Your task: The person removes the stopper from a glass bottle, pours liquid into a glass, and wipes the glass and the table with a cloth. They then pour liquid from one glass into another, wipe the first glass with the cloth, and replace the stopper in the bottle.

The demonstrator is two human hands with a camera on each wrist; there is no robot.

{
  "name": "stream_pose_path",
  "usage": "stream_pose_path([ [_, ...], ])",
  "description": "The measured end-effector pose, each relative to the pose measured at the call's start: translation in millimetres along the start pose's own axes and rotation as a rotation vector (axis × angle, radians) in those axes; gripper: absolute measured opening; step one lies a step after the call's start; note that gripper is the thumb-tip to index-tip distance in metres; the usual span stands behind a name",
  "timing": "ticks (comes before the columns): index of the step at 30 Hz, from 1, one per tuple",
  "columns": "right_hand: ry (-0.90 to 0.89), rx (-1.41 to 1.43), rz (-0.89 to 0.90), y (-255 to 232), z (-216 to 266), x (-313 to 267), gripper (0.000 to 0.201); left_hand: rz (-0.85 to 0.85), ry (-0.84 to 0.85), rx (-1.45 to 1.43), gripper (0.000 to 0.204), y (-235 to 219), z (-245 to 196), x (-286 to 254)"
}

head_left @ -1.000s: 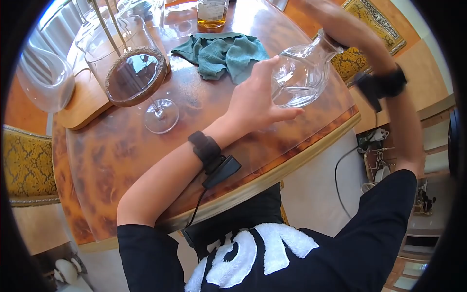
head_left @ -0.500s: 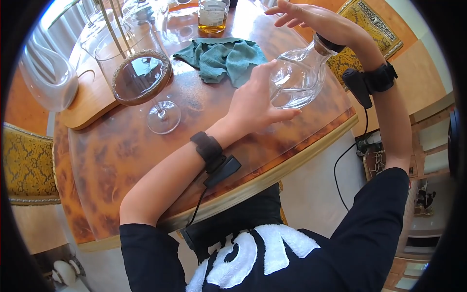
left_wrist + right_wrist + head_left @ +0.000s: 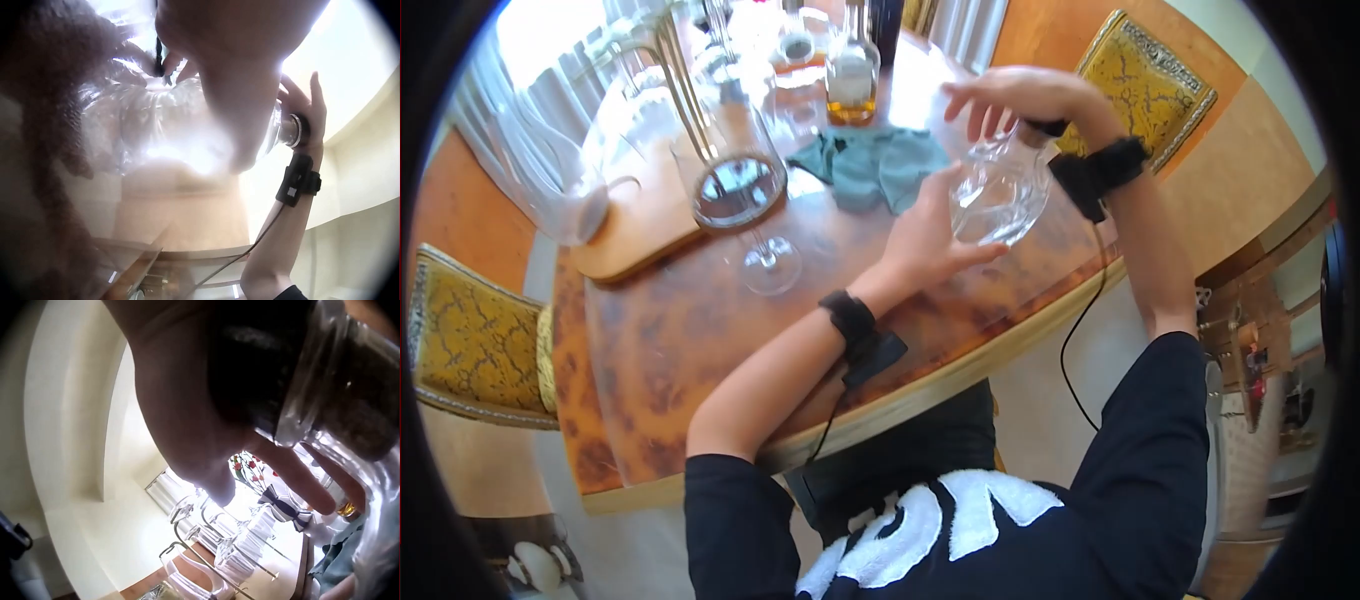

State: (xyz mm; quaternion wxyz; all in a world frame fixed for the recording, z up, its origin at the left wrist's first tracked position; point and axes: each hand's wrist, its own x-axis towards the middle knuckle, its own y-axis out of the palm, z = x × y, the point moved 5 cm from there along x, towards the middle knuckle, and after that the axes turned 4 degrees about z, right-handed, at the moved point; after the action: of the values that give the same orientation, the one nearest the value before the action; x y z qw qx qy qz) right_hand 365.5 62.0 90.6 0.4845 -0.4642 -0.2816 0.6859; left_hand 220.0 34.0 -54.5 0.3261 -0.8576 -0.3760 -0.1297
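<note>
Clear glass decanter [image 3: 1005, 205] with rippled sides stands tilted in the head view, close to the table's right edge. My left hand [image 3: 922, 235] grips its body, thumb along the near side and fingers round the far side. At the neck, a black-topped stopper [image 3: 262, 356] has its cork [image 3: 362, 394] inside the glass mouth. The palm of my right hand [image 3: 1040, 95] rests against the stopper's top, its fingers stretched out past it. A crumpled green cloth [image 3: 870, 175] lies just beyond the left hand.
A stemmed glass of dark liquid [image 3: 740, 190] stands left of the cloth. Behind the cloth is a bottle of amber liquid [image 3: 852, 85]. Farther left are a wooden board [image 3: 640, 235] and a large clear glass vessel [image 3: 565, 200]. The table's edge [image 3: 960, 350] runs before me.
The right hand was blurred by motion at the decanter's neck; now its palm is on the stopper with fingers spread. The head view has shifted, and the left hand keeps its grip.
</note>
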Motion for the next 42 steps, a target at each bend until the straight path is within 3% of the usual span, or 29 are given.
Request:
stream_pose_path([
  [1, -0.051, -0.08, -0.109, -2.8, 0.7, 0.3, 0.074, -0.011, 0.012, 0.014, 0.106, -0.8, -1.8, 0.0],
  [6, -0.243, 0.116, -0.692, -11.4, -0.8, -37.0, 0.054, 0.008, 0.086, 0.03, 0.106, -2.9, -11.1, -0.5],
  [8, -0.243, 0.486, -0.683, 15.3, -27.9, -45.7, 0.036, 0.044, -0.009, 0.014, 0.106, -2.3, -8.3, -0.1],
  [10, -0.589, 0.541, -0.966, 34.5, -38.7, -54.3, 0.024, 0.047, 0.062, 0.019, 0.108, 0.8, -8.4, 1.4],
  [12, -0.648, 0.613, -1.063, 55.5, -53.1, -43.9, 0.035, 0.06, 0.003, -0.023, 0.11, 1.9, -3.5, -0.2],
  [13, -0.577, 0.57, -1.082, 58.2, -61.4, -41.5, 0.052, 0.046, 0.026, -0.002, 0.11, 3.6, -1.6, 0.3],
  [18, -0.518, 0.574, -1.181, 61.4, -57.9, -41.2, 0.041, 0.071, -0.003, 0.017, 0.113, 3.1, 0.6, 1.3],
  [22, -0.485, 0.562, -1.3, 39.2, -93.0, -30.7, 0.038, 0.144, -0.078, -0.001, 0.111, 8.1, 22.5, 2.0],
  [24, -0.331, 0.389, -1.441, 21.2, -131.7, -26.2, 0.037, 0.147, -0.068, -0.005, 0.104, 17.1, 34.0, 1.8],
  [27, -0.201, 0.297, -1.474, -5.2, -172.9, -20.2, 0.039, 0.118, -0.082, 0.002, 0.088, 15.9, 33.1, 1.8],
  [29, -0.029, 0.193, -1.688, -21.2, -206.8, -12.6, 0.046, 0.09, -0.081, 0.001, 0.075, 15.9, 32.8, 3.5],
  [32, 0.159, 0.085, -1.793, -44.6, -246.2, 12.0, 0.052, 0.081, -0.097, -0.022, 0.072, 15.4, 35.1, 4.5],
  [35, 0.318, 0.095, -1.777, -57.2, -245.2, 29.5, 0.057, 0.078, -0.107, -0.011, 0.062, 14.7, 35.2, 4.6],
  [38, 0.284, 0.148, -1.635, -64.1, -229.6, 48.4, 0.045, 0.088, -0.109, 0.003, 0.055, 14.1, 35.7, 7.4],
  [39, 0.152, 0.322, -1.652, -67.5, -228.2, 56.4, 0.039, 0.092, -0.107, 0.008, 0.052, 14.0, 35.7, 8.1],
  [40, 0.149, 0.333, -1.659, -69.1, -225.5, 61.9, 0.039, 0.094, -0.104, 0.02, 0.052, 13.5, 34.8, 9.4],
  [42, -0.035, 0.601, -1.475, -68.1, -218.3, 82.0, 0.036, 0.116, -0.111, 0.022, 0.049, 14.3, 33.5, 8.7],
])
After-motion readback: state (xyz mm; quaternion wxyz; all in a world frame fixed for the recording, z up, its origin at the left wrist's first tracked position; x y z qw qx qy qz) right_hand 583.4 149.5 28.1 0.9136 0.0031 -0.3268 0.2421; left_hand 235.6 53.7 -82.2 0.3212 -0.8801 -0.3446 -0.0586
